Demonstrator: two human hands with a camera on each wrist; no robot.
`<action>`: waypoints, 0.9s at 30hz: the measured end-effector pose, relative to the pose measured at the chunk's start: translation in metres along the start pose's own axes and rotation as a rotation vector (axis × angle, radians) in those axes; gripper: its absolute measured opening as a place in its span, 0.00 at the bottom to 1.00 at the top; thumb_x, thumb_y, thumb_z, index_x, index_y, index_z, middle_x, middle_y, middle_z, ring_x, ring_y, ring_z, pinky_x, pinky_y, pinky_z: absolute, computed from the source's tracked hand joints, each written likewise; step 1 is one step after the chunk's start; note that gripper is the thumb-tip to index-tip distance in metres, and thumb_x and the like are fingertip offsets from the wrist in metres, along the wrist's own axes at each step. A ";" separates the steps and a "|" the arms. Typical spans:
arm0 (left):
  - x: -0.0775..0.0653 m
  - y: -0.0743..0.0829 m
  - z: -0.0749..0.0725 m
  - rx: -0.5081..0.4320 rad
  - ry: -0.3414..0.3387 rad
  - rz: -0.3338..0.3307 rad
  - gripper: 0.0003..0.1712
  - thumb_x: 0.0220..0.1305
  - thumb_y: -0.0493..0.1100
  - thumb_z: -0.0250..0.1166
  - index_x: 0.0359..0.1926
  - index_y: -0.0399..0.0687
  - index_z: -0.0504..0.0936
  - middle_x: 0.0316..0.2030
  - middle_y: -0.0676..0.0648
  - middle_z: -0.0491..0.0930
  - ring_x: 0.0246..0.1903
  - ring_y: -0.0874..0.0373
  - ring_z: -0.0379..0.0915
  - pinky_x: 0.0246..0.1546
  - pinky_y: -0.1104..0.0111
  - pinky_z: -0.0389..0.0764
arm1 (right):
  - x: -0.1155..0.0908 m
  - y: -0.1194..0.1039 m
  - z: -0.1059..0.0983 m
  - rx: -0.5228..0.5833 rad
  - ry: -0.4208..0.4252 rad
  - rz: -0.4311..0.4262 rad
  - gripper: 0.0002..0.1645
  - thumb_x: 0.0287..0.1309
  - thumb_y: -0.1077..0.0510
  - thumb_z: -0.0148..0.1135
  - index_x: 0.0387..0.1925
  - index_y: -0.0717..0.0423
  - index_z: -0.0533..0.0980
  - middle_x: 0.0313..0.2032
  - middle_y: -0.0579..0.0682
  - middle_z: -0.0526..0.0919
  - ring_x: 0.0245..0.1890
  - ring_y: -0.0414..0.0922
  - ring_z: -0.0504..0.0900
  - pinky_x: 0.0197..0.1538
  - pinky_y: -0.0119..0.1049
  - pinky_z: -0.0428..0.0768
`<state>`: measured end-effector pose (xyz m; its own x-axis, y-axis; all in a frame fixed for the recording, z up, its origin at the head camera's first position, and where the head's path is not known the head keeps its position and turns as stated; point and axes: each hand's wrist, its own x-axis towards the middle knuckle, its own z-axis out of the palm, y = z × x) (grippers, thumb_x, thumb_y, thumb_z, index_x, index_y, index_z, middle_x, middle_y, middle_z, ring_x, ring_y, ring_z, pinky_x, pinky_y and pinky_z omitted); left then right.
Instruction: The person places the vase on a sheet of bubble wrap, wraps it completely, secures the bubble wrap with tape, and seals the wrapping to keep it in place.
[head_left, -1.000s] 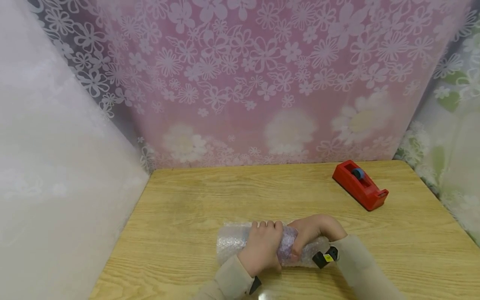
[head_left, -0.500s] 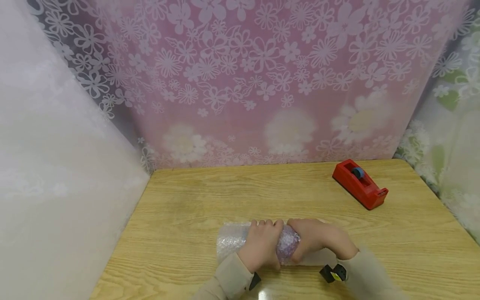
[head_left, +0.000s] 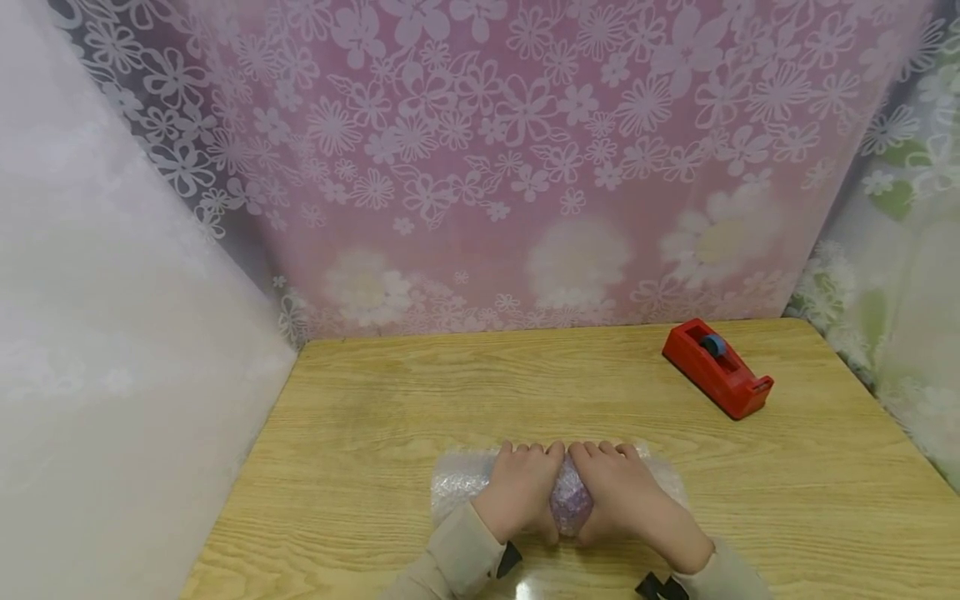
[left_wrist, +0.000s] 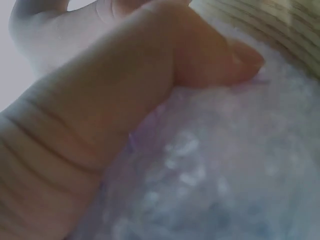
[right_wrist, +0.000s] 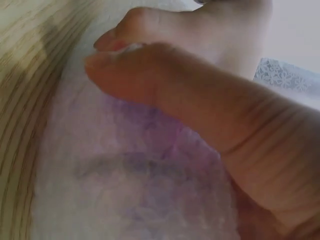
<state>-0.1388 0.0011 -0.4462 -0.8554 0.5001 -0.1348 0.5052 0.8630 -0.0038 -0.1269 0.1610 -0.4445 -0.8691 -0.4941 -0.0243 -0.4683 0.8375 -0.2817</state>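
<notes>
I log bubble-wrapped roll (head_left: 572, 504) in front and left of red tape dispenser (head_left: 708, 373). Left hand (head_left: 519, 495) and right hand (head_left: 621, 497) grip it side by side. I judge: light, soft, slightly slippery, crushable; best held round middle.

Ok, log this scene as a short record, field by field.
Held item: clear cylindrical bubble-wrap roll
Inside: purple contents showing through, identity unclear
Left hand: grips the roll left of centre
Right hand: grips it right of centre
Untouched: red plastic tape dispenser holding blue tape roll, toward far right
Surface: yellowish wood-grain table
Backdrop: pink sheet printed with white flowers
</notes>
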 end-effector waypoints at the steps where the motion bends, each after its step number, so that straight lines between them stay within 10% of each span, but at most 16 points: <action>1: 0.000 0.000 0.000 -0.009 -0.010 0.002 0.54 0.17 0.62 0.86 0.52 0.54 0.73 0.38 0.51 0.82 0.37 0.54 0.79 0.44 0.58 0.75 | 0.000 0.001 0.000 0.006 0.006 -0.014 0.51 0.15 0.43 0.84 0.48 0.58 0.73 0.41 0.50 0.79 0.41 0.52 0.78 0.50 0.60 0.72; 27: -0.002 0.002 -0.001 -0.012 -0.016 -0.028 0.59 0.17 0.65 0.85 0.56 0.53 0.70 0.42 0.51 0.81 0.41 0.54 0.77 0.44 0.58 0.75 | 0.013 0.016 -0.004 0.184 -0.134 -0.066 0.45 0.20 0.44 0.82 0.44 0.56 0.73 0.33 0.43 0.78 0.33 0.44 0.77 0.40 0.54 0.75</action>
<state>-0.1366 0.0020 -0.4446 -0.8670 0.4750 -0.1505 0.4800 0.8773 0.0037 -0.1463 0.1692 -0.4450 -0.8030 -0.5829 -0.1239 -0.4753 0.7519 -0.4569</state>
